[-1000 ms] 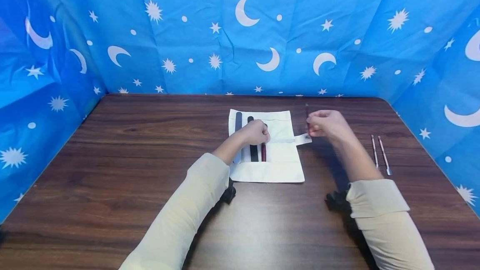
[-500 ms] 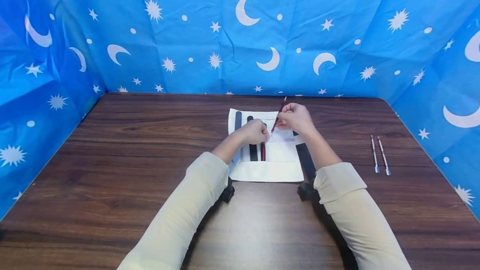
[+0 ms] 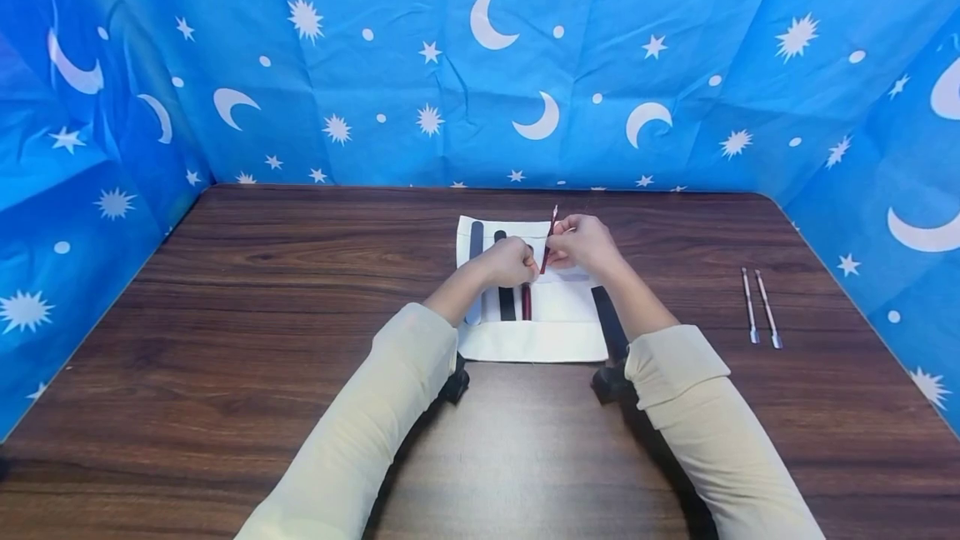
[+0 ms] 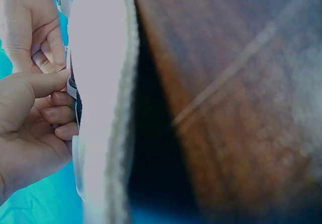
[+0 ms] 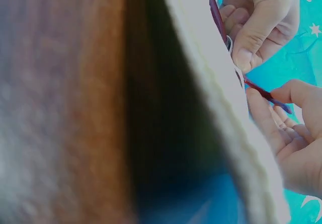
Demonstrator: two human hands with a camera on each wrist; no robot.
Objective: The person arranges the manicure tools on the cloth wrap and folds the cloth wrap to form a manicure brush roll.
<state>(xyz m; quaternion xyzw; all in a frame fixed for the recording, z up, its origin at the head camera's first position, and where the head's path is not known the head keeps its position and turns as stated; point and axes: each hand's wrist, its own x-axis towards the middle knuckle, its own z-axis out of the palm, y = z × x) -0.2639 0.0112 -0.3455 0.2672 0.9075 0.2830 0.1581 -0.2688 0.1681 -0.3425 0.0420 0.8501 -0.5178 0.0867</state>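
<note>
A white fabric case (image 3: 532, 344) lies unfolded on the table. My left hand (image 3: 512, 262) is over its middle, thumb and fingers pinching its elastic band (image 4: 72, 88). Just to the right, my right hand (image 3: 588, 242) pinches a slim dark red manicure tool (image 5: 269, 97) with a pale upper tip. That tool stands tilted above the case, its lower end close to the left fingertips at the band. Held in the case are a grey nail file (image 3: 476, 240), a black nail file (image 3: 507, 304) and another dark red tool (image 3: 527, 304), partly hidden by my left hand.
Two metal cuticle pushers (image 3: 751, 307) lie side by side on the dark wooden table (image 3: 247, 290), toward the right. A blue cloth (image 3: 420, 65) with moons and stars hangs around the table's back and sides.
My right hand has come left from beside the case to above it, bringing the dark red tool next to my left hand. The left hand has stayed in place.
</note>
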